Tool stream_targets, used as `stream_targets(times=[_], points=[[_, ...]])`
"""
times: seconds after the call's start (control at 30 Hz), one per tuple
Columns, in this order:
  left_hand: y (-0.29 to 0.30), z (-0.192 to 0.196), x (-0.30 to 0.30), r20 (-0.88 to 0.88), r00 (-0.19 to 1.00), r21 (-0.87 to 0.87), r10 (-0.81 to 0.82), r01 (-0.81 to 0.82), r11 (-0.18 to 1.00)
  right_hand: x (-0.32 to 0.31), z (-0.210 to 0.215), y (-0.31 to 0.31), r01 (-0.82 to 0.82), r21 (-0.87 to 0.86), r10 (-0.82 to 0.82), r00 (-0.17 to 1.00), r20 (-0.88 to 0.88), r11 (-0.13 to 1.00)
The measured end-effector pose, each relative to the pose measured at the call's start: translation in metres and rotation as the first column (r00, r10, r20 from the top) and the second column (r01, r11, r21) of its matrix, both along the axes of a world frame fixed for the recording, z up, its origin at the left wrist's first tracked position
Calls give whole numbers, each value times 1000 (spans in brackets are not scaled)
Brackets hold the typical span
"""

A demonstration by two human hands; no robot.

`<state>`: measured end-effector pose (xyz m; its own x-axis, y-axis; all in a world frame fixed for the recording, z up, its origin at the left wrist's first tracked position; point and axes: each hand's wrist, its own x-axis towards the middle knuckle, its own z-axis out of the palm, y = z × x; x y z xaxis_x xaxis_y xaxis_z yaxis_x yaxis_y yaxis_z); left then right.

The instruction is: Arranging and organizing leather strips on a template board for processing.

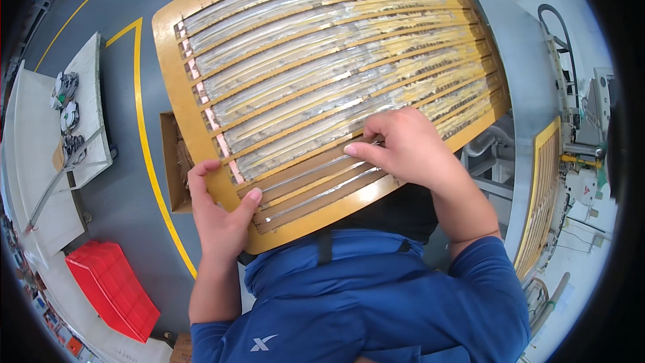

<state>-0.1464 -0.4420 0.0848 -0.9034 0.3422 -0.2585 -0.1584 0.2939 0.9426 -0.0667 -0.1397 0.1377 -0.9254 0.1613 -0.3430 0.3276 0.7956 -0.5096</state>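
I have the left hand (225, 223) spread over the near-left corner of the frame (180, 87) (to steady it, I judge), while the right hand (411, 142) seems to pinch a strip (304, 175) lying along its near side.

Looks down from the head, over the blue shirt (349, 296), at the left hand (224, 218), right hand (413, 148) and yellow board (176, 67), all near. Sees very wide, bending straight lines toward the dark, round rim.
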Motion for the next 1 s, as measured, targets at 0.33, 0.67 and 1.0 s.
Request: stream_targets(times=[0.33,0.67,1.0], points=[[-1,-1,0,37,999,24,9,-10,1000,13,-21,-8,124,35,-116,977,-179,992],[4,2,0,47,999,48,16,-18,999,20,-31,-11,152,105,-114,945,-307,983],[4,0,-1,60,998,77,34,-38,996,17,-28,-8,140,58,-122,963,-241,988]])
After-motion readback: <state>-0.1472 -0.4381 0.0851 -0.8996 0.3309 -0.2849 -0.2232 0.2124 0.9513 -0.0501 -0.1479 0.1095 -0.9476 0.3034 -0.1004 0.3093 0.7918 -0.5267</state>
